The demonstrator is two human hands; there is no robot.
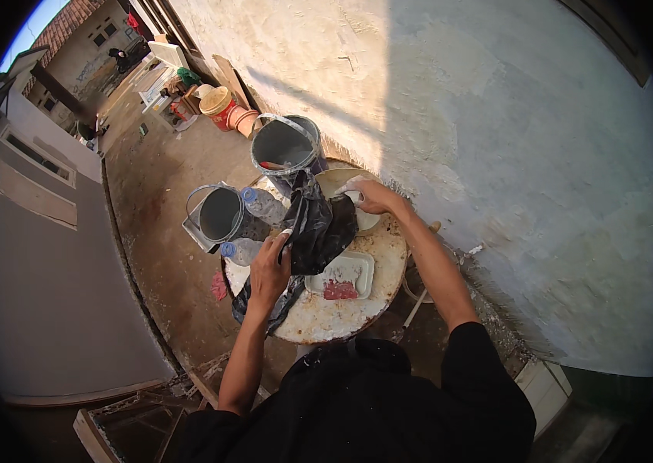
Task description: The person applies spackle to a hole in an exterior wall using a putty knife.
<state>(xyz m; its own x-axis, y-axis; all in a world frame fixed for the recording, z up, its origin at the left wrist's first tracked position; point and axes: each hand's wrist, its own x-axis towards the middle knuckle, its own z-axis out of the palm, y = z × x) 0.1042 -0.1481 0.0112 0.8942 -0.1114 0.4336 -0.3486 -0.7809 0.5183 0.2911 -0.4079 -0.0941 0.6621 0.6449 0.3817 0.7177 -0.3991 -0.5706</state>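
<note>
A crumpled black plastic bag (315, 235) hangs over the round table, pinched at its left side by the closed fingers of my left hand (271, 270). My right hand (377, 196) is closed at the bag's upper right, over a pale round bowl (332, 180). White residue coats its fingertips; what they grip is hard to make out. Below the bag lies a white tray (369, 276) with white paste and a red piece (340, 289) in it. More black plastic (284, 307) lies under my left wrist.
On the worn round table (319, 330) stand a large bucket (286, 143), a smaller bucket (222, 216) and two blue-capped plastic bottles (265, 207). A plastered wall (481, 154) rises close on the right. Farther back are stacked containers (222, 108). A wooden frame (95, 436) is at lower left.
</note>
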